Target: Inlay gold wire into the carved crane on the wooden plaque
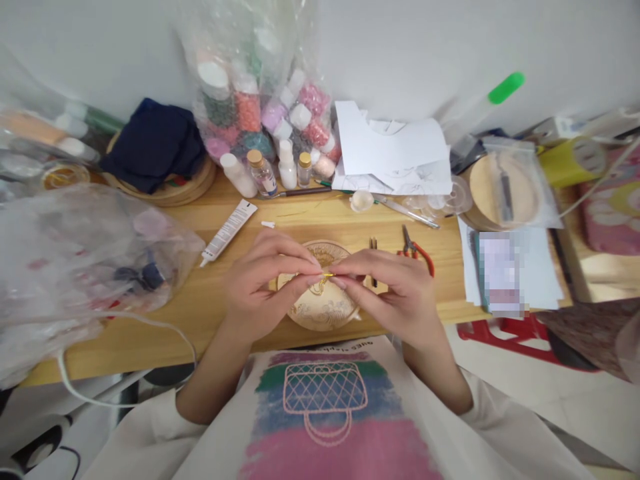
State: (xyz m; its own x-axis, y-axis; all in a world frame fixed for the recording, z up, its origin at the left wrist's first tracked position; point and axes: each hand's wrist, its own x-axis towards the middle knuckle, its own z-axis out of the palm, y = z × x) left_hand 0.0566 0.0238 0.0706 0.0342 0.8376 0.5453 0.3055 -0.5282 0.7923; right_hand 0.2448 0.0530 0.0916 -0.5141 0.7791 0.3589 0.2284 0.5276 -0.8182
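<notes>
My left hand (pixel 267 283) and my right hand (pixel 395 290) meet in front of me, thumb and fingertips pinched from both sides on a short piece of gold wire (pixel 328 274). Its ends are hidden by the fingers. Beneath them on the table lies a round pale wooden disc (pixel 325 315) with line patterns on it. Gold curls show just below the fingertips; whether they join the held wire I cannot tell. Beyond my right hand are pliers (pixel 423 257) with red-orange handles and a thin dark two-pronged tool (pixel 373 260), partly covered by the hand.
A white tube (pixel 230 230) and a small white cap (pixel 267 225) lie beyond my left hand. Small bottles (pixel 261 173) and bagged jars (pixel 249 110) line the wall. Papers (pixel 393 153), a craft knife (pixel 407 212) and a blurred-out rectangle (pixel 500 273) are on the right.
</notes>
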